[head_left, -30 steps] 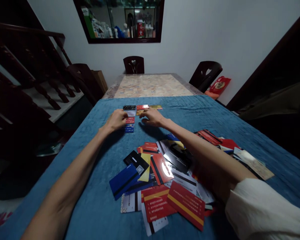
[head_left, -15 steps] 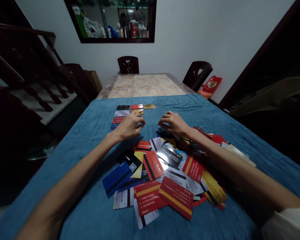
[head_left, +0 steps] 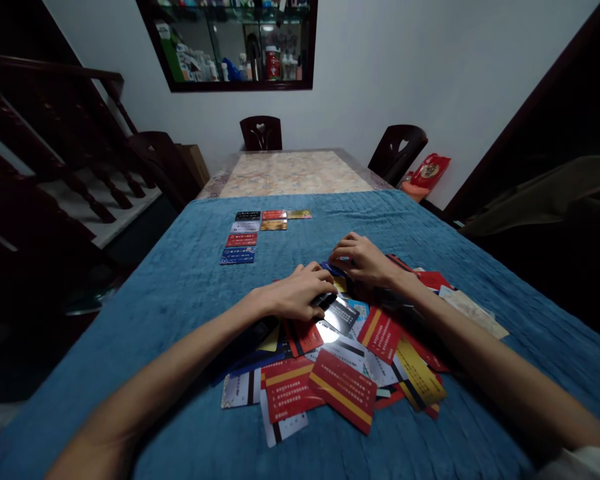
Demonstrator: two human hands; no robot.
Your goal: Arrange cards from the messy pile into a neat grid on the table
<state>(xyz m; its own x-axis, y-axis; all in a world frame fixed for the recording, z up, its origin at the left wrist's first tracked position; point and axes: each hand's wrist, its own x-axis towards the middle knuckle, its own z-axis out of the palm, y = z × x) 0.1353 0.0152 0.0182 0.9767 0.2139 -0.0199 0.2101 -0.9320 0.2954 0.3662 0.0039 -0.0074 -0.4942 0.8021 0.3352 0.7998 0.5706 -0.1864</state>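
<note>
Resting palm down over the far left part of the card pile [head_left: 340,348], the left hand [head_left: 300,292] is bending its fingers near a dark card [head_left: 348,320]; whether it is grasping a card cannot be told. The right hand [head_left: 360,260] is curling its fingers beside a blue card [head_left: 332,269] at the pile's far edge; its grip is likewise remaining unclear. A red card [head_left: 343,390] with a yellow stripe is lying on the pile's near side. Farther away, seven sorted cards [head_left: 241,239] are forming short rows on the blue cloth [head_left: 180,293], which is covering the counter's [head_left: 290,172] near part.
</note>
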